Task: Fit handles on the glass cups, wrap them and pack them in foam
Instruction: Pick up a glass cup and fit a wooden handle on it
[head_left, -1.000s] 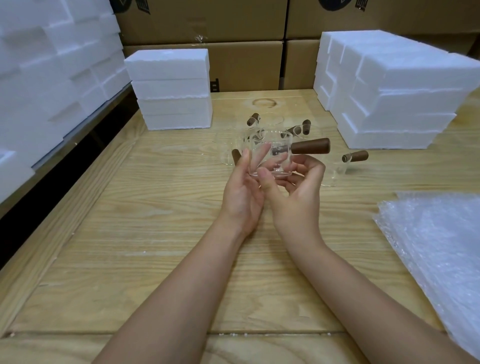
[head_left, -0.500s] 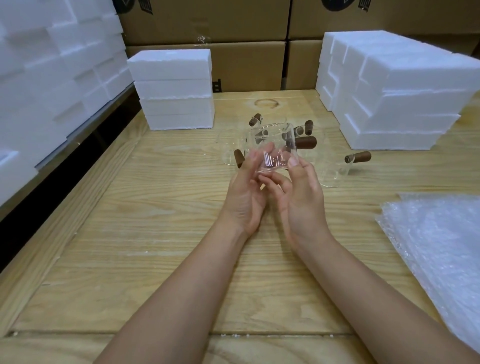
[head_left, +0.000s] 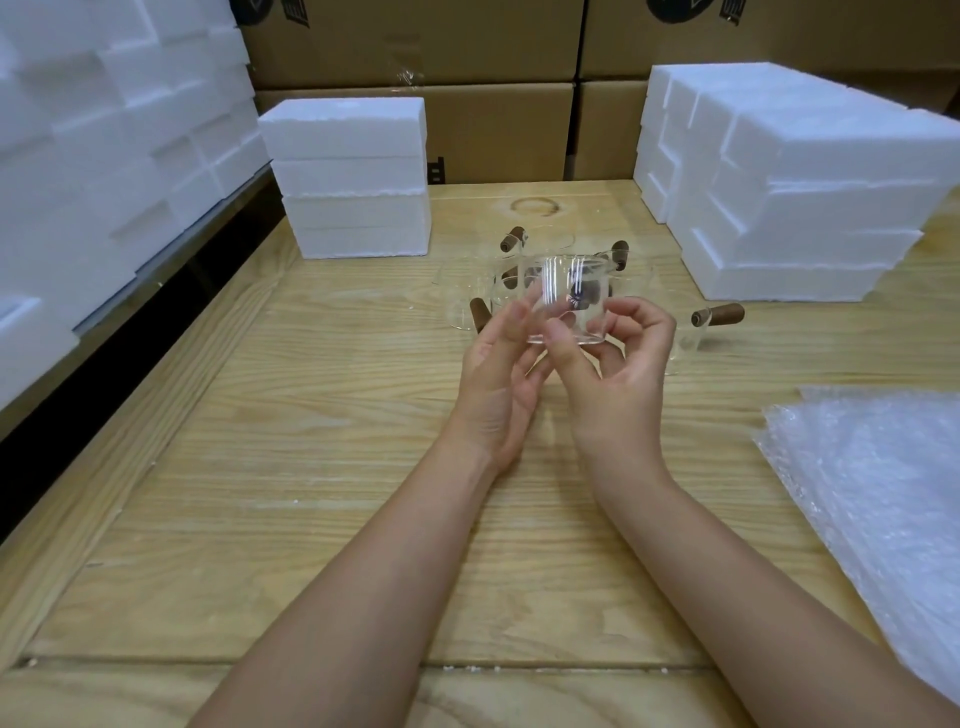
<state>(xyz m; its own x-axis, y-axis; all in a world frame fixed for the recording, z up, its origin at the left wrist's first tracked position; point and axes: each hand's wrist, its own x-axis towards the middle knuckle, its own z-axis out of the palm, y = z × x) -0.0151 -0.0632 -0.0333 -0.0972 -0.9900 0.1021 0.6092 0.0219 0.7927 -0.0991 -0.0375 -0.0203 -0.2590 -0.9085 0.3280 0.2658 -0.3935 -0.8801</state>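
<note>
Both hands hold a small clear glass cup (head_left: 570, 306) up above the pale wooden counter (head_left: 311, 467), in front of the other glass cups with brown wooden handles (head_left: 719, 314) that stand on it. The right hand (head_left: 618, 379) has its grip closed on the cup: thumb on the near wall, curled fingers round the right side. The left hand (head_left: 498, 369) lays nearly straight fingers against the cup's left wall, its grip open and only steadying. A second ago the cup's dark brown handle (head_left: 584, 300) stuck out plainly to the right; half a second ago it showed shorter; now it appears only as a dark shape seen through the glass, so the cup has turned in the hands. The right fingers, flatter before, are more curled. The low stack of white foam blocks (head_left: 353, 176), the larger white foam stack (head_left: 779, 197) on the right and the sheets of clear bubble wrap (head_left: 883, 493) lie where they were.
</note>
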